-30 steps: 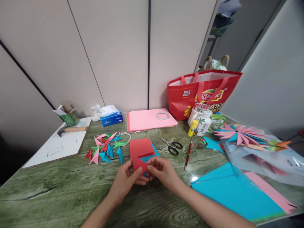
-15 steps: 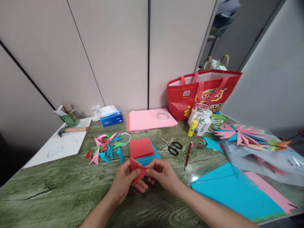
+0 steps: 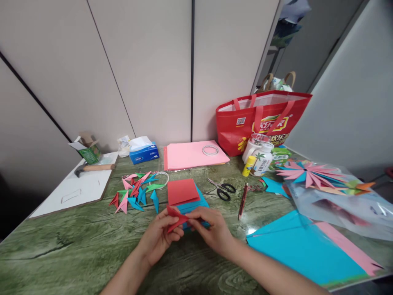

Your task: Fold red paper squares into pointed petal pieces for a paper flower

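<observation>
A small folded piece of red paper (image 3: 178,219) is held between both hands above the front middle of the table. My left hand (image 3: 159,237) grips its left part between thumb and fingers. The right tip is pinched by my right hand (image 3: 210,227). Just beyond them lies a stack of red paper squares (image 3: 183,191), resting on blue paper squares (image 3: 201,198). Folded paper pieces in several colours (image 3: 135,190) are heaped to the left, near a white ring (image 3: 162,178). Black-handled scissors (image 3: 223,189) and a dark red pen (image 3: 243,201) lie to the right.
Pink sheets (image 3: 190,155) with a tape roll, a blue tissue box (image 3: 143,153), and a hammer (image 3: 98,167) on a white board (image 3: 80,188) are behind. A red bag (image 3: 233,131), a yellow glue stick (image 3: 248,166) and blue sheets (image 3: 303,250) stand or lie rightward.
The red paper has been tilted and looks narrower, its point now toward the right hand. The left fingers have curled in under it, and my right hand has turned slightly.
</observation>
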The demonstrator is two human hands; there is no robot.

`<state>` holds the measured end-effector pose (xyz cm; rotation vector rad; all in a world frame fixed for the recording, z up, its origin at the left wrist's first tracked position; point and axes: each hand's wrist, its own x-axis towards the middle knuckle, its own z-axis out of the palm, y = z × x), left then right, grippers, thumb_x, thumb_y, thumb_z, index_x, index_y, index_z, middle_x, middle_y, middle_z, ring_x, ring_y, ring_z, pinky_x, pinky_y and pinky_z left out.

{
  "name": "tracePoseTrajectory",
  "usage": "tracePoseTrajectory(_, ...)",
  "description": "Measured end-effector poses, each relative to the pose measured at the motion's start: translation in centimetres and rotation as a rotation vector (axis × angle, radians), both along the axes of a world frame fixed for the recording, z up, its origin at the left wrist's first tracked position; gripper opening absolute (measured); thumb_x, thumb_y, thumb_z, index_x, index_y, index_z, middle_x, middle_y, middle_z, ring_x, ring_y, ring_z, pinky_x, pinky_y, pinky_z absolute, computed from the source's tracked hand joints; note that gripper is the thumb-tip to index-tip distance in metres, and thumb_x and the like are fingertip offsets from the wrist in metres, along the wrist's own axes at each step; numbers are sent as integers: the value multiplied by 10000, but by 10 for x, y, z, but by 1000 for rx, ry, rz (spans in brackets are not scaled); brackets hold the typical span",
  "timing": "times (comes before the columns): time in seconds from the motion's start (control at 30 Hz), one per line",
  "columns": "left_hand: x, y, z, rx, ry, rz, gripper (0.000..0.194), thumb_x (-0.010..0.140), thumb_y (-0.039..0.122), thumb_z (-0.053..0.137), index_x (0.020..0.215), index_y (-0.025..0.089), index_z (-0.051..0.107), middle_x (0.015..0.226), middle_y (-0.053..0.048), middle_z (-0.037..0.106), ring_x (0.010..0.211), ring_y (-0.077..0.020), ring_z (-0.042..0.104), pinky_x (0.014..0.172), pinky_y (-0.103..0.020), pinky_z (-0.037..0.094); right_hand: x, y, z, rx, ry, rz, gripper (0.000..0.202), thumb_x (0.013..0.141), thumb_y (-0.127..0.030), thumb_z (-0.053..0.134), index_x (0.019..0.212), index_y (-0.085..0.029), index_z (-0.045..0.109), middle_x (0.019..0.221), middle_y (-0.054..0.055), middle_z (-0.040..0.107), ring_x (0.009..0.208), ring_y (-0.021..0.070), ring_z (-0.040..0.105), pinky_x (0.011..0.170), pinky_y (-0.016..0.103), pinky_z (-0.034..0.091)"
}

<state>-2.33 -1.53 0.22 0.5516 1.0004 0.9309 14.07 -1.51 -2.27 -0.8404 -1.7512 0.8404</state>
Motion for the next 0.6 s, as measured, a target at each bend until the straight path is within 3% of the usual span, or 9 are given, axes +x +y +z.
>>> tracePoseTrajectory(0.17, -1, 1, -1, -21, -22, 8, 146, 606, 65, 597, 705, 144, 523, 456, -11, 635, 363, -84, 584, 343, -98, 444, 2, -1, 0, 60, -9, 39, 158, 813, -215, 506, 840, -194, 660, 749, 62, 642, 711, 157, 589, 659, 286, 467)
tracePoseTrajectory(0.23, -1, 1, -1, 18, -7, -14, 129, 616, 83, 598, 690, 150, 516, 451, 4, 622, 355, -84, 578, 332, -100, 434, 0, 0, 1, -103, 60, 86, 142, 791, -260, 543, 821, -190, 663, 737, 53, 636, 674, 148, 585, 631, 287, 480)
tracePoseTrajectory(0.4, 2, -3, 3, 182, 63, -118, 122, 658, 155, 600, 700, 172, 486, 463, 18, 616, 359, -136, 597, 321, -168, 453, -6, 5, 2, -779, 404, 236, 345, 693, -475, 604, 744, -134, 606, 585, 1, 569, 499, 93, 538, 420, 196, 447)
tracePoseTrajectory(0.5, 5, -7, 3, 265, 114, -168, 114, 686, 191, 588, 699, 172, 476, 476, 11, 621, 361, -152, 601, 318, -194, 457, -6, 6, 1, -973, 447, 259, 395, 630, -502, 647, 630, -119, 551, 506, -32, 524, 415, 47, 475, 364, 141, 378)
tracePoseTrajectory(0.6, 6, -9, 0, 324, 175, -215, 118, 706, 214, 579, 700, 168, 470, 503, -8, 631, 372, -161, 604, 310, -200, 450, -5, 6, 2, -1046, 403, 311, 386, 581, -467, 698, 600, -114, 543, 496, -41, 521, 396, 28, 449, 361, 129, 347)
